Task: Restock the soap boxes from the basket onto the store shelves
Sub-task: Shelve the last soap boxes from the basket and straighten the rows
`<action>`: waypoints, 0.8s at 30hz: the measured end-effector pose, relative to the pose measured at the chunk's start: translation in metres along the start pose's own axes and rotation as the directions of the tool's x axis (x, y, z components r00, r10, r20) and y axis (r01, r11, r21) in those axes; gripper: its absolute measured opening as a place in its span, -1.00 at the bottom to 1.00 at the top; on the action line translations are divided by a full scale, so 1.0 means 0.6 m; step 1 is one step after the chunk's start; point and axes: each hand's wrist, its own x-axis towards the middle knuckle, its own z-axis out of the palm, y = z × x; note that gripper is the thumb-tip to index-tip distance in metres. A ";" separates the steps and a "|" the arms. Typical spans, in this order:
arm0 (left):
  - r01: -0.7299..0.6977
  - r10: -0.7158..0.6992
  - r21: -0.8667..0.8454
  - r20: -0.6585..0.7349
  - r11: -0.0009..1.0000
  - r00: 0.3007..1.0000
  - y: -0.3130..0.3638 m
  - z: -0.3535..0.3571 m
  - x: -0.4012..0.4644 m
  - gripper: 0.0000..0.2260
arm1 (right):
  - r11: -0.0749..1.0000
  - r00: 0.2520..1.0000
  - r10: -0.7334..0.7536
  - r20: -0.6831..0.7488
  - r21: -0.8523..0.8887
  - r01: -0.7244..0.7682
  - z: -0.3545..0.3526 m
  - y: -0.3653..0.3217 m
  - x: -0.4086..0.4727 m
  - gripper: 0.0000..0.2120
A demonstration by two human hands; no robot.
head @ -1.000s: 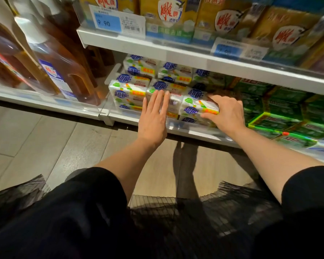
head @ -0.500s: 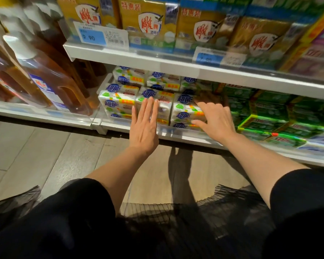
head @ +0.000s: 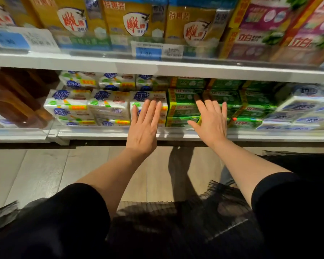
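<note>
At the far left of the lower white metal shelf (head: 101,135) stand amber liquid bottles with handles (head: 11,107), and just beside them sit the white plastic-wrapped soap boxes with blue round logos (head: 108,107), stacked in tiers behind a clear front lip. The left hand (head: 143,126) lies flat against the rightmost white stack, fingers straight and together, holding nothing. A hard or off-centre push here could skew that stack, or tip an upper pack over the low lip onto the pale wood-look floor (head: 36,171). Next come the green wrapped soap boxes (head: 183,107), touching the white ones; the right hand (head: 211,122) reaches them with fingers spread and straight, also empty. The green stacks look less square, so uneven pressure may shove them crooked against the neighbours. No basket can be told for certain in this view.
</note>
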 end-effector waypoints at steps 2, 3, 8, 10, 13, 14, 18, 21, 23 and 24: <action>0.005 -0.006 0.036 0.017 0.999 1.000 0.002 -0.001 0.006 -0.17 | 1.000 1.000 0.010 -0.016 0.030 -0.010 0.004 0.001 -0.001 -0.42; 0.009 -0.010 0.043 0.026 0.999 1.000 0.002 -0.003 0.008 -0.17 | 0.999 1.000 0.009 -0.025 0.045 -0.008 0.005 0.004 -0.003 -0.44; 0.052 -0.053 0.027 0.036 0.998 0.998 0.010 -0.006 0.014 -0.20 | 0.995 0.998 -0.033 -0.060 0.092 0.038 0.009 0.018 -0.005 -0.49; 0.047 -0.047 0.000 -0.002 0.999 0.999 0.017 -0.005 0.017 -0.21 | 0.990 0.997 -0.052 -0.063 0.124 0.060 0.011 0.024 -0.005 -0.46; -0.065 0.064 -0.001 -0.112 0.998 0.992 0.034 0.001 0.033 -0.24 | 0.985 0.992 0.062 -0.111 0.165 -0.043 0.008 0.045 -0.021 -0.37; -0.111 0.112 0.013 -0.147 0.994 0.983 0.042 0.001 0.042 -0.27 | 0.976 0.979 0.155 -0.131 0.172 -0.131 0.005 0.055 -0.028 -0.34; -0.199 0.201 0.032 -0.159 0.980 0.967 0.081 -0.010 0.089 -0.43 | 0.945 0.940 0.319 -0.125 0.117 -0.305 -0.001 0.092 -0.044 -0.24; -0.136 0.134 -0.025 -0.064 0.990 0.989 0.109 -0.020 0.110 -0.49 | 0.940 0.940 0.329 -0.090 0.126 -0.317 -0.003 0.112 -0.047 -0.24; -0.066 0.066 -0.081 -0.012 0.994 0.998 0.121 -0.021 0.115 -0.49 | 0.946 0.947 0.306 -0.095 0.138 -0.292 -0.002 0.121 -0.048 -0.27; -0.039 0.039 -0.102 0.002 0.994 0.999 0.125 -0.022 0.116 -0.50 | 0.946 0.947 0.306 -0.097 0.146 -0.290 -0.001 0.124 -0.049 -0.28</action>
